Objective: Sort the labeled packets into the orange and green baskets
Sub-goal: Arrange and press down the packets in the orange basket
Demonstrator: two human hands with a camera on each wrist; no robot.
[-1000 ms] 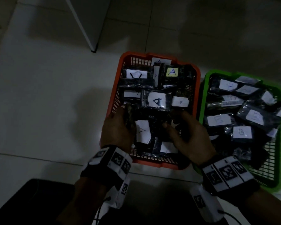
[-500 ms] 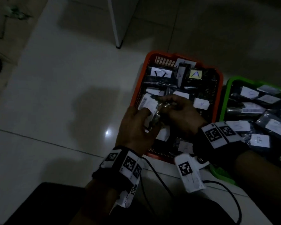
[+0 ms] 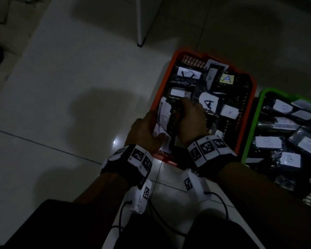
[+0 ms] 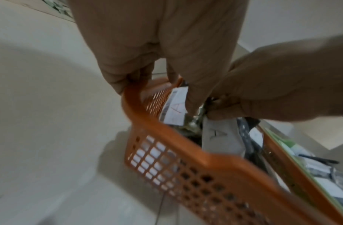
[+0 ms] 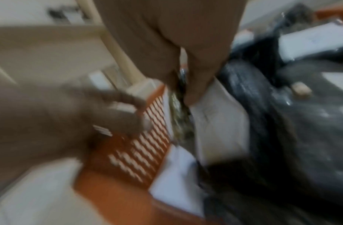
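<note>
With my left hand (image 3: 144, 131) gripping the rim of the orange plastic mesh basket (image 3: 248, 112), my right hand (image 3: 191, 121) pinches a dark A-labeled packet (image 3: 164, 115) just inside it, which I judge needs tucking down, then releasing.

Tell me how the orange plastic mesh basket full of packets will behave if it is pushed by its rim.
The orange plastic mesh basket would probably slide, not tip: it sits low and flat on glossy floor tiles. Its thin perforated wall may flex. Loose black packets could shift.
</note>
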